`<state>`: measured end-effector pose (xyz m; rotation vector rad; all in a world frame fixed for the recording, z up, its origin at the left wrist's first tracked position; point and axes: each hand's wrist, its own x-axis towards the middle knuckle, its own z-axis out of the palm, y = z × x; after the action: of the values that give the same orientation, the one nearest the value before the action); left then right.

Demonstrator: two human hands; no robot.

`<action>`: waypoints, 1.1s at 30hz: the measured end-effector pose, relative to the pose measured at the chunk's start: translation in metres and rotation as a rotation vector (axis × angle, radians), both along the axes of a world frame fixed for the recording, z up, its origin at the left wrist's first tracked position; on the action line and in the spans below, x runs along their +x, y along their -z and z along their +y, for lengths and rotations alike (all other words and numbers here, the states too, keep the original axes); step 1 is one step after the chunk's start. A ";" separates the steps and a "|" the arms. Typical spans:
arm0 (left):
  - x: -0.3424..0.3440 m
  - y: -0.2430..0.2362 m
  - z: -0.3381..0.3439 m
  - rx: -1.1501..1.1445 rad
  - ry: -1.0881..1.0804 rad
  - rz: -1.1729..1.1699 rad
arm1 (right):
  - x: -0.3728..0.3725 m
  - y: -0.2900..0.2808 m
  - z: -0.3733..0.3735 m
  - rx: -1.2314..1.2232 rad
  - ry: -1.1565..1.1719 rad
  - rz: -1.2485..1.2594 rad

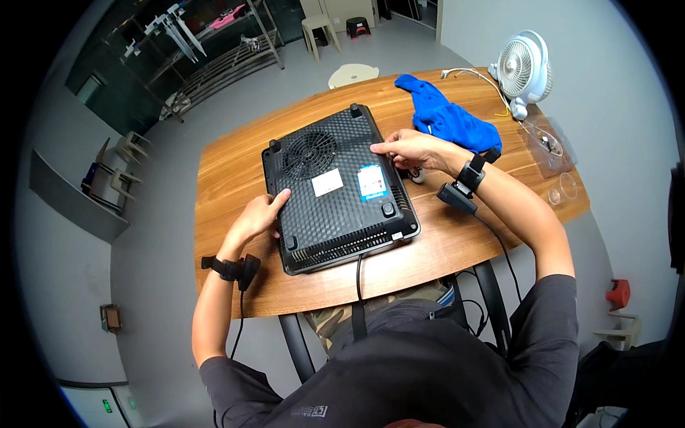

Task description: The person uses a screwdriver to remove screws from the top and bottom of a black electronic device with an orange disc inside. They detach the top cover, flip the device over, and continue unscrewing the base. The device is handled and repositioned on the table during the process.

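An induction cooker (335, 153) lies upside down on the wooden table in front of me, turned slightly. Its black textured underside shows a round fan grille (310, 154), short feet and two labels. My left hand (258, 216) grips its left edge, thumb on top and fingers curled below. At the opposite edge my right hand (416, 148) holds it likewise, thumb over the rim, other fingers partly hidden. From the near side a black cord (359, 277) runs down toward my lap. Close under my right hand sits a small dark-and-white object (416, 174), mostly hidden.
A crumpled blue cloth (453, 118) lies at the table's (228, 171) far right. Behind it stand a white fan (523, 68) and its cable. Clear plastic pieces (553, 150) rest by the right edge. Beyond the table are stools (321, 34) and a metal rack (221, 68).
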<state>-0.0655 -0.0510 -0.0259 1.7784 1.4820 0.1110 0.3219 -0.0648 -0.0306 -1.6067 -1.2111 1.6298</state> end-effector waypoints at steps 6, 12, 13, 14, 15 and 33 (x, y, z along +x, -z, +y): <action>0.002 0.009 0.000 0.011 -0.043 -0.023 | -0.002 0.003 0.005 0.015 -0.032 -0.060; 0.000 0.006 -0.005 0.030 -0.080 0.005 | -0.005 0.013 0.016 -0.001 -0.043 -0.073; 0.001 0.005 -0.006 0.038 -0.085 0.012 | -0.006 0.012 0.016 -0.004 -0.055 -0.073; 0.000 0.005 -0.006 0.037 -0.085 0.020 | -0.006 0.017 0.019 0.000 -0.061 -0.078; -0.002 0.004 -0.007 0.036 -0.090 0.027 | -0.013 0.019 0.017 0.070 -0.022 -0.093; 0.005 0.014 0.000 0.269 0.045 0.256 | -0.021 0.029 0.015 0.083 0.058 -0.109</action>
<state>-0.0606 -0.0508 -0.0398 2.1044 1.6677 0.0635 0.3013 -0.0497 -0.0591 -1.6809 -1.2575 1.4534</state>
